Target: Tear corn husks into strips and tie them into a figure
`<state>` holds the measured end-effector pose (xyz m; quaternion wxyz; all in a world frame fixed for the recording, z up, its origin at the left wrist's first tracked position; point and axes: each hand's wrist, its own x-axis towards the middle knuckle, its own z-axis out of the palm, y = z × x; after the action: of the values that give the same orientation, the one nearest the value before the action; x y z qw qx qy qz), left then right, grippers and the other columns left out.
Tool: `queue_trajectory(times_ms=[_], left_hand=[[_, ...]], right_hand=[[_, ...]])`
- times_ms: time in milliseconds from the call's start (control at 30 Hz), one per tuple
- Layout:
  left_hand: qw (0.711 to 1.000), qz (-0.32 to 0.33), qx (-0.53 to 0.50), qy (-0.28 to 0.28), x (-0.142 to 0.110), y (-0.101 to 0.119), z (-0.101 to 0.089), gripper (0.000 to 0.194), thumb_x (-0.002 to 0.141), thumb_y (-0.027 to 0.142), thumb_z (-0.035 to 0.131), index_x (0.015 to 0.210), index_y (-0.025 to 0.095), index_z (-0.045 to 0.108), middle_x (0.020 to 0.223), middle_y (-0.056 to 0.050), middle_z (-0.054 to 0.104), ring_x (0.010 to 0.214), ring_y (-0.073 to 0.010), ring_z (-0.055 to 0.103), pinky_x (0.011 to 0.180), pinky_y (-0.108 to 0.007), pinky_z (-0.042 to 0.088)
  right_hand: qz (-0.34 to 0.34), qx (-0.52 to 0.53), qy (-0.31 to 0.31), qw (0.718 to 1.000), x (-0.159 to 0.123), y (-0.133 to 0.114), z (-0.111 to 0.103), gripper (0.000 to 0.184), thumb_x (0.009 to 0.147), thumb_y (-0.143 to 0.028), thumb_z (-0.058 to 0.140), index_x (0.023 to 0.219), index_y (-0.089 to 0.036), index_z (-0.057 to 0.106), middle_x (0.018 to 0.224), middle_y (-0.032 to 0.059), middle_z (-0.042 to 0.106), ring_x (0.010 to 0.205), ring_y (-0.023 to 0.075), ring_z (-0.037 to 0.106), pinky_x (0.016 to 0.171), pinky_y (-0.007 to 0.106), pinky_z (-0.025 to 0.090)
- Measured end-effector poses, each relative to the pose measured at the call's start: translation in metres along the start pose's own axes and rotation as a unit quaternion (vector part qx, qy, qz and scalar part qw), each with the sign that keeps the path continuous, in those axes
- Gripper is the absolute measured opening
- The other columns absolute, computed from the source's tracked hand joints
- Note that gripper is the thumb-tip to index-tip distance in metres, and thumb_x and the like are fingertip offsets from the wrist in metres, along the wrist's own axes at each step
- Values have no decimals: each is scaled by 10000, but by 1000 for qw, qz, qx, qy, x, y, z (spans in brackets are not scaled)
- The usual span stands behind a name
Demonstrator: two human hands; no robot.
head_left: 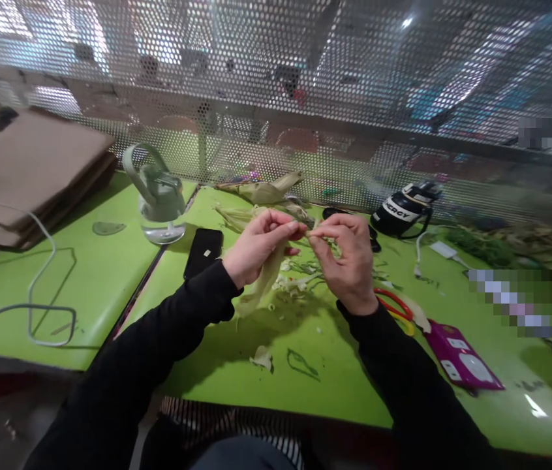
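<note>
A pale corn husk (262,287) hangs below my left hand (256,247), whose fingers are closed on it. My right hand (349,264) pinches with thumb and forefinger at the same spot, almost touching the left fingertips. The small bit between the two hands looks like the husk's end, though the fingers mostly cover it. Beneath the hands lie husk scraps and thin green stems (305,282). More corn husks (269,189) rest behind them, near the perforated metal screen.
Left of my hands are a black phone (203,253), a clear jug-like bottle with a green lid (162,202) and stacked brown paper bags (36,170). To the right lie red-handled scissors (396,301), a purple power strip (464,356) and a black bottle (400,210). A perforated screen (237,98) stands behind.
</note>
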<state>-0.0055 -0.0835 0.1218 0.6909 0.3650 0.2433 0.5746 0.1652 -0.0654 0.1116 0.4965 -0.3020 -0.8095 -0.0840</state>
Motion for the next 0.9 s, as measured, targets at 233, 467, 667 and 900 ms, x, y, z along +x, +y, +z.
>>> queue_trajectory(times_ms=[233, 467, 667, 900], left_hand=[[998, -55, -10, 27, -3, -5, 3, 128, 946, 107, 543, 846, 163, 486, 811, -6, 689, 715, -100, 702, 719, -240, 567], [998, -69, -12, 4, -4, -9, 2, 180, 859, 41, 639, 989, 141, 564, 775, -7, 685, 693, -113, 704, 748, -273, 580], [995, -32, -79, 50, -2, -9, 3, 224, 841, -8, 607, 991, 157, 587, 732, 32, 659, 630, -75, 649, 702, -227, 563], [999, -19, 43, 10, -2, -11, 4, 71, 831, 58, 637, 828, 120, 602, 788, 11, 655, 685, -60, 613, 743, -216, 524]], right_hand=[[31, -44, 52, 997, 0, 4, -1, 67, 896, -207, 636, 921, -267, 655, 1014, 46, 640, 1012, 249, 617, 928, 502, 488], [7, -52, 47, 997, 0, 2, -1, 93, 882, -187, 657, 936, -263, 664, 1029, 44, 645, 1020, 241, 613, 932, 487, 476], [18, 47, 8, 999, -6, -2, 3, 110, 831, -198, 682, 888, -289, 703, 1066, 35, 607, 963, 222, 583, 802, 423, 527], [338, 481, 36, 808, 2, -7, 14, 80, 866, -297, 602, 842, -250, 542, 798, -47, 636, 499, 64, 410, 456, 189, 402]])
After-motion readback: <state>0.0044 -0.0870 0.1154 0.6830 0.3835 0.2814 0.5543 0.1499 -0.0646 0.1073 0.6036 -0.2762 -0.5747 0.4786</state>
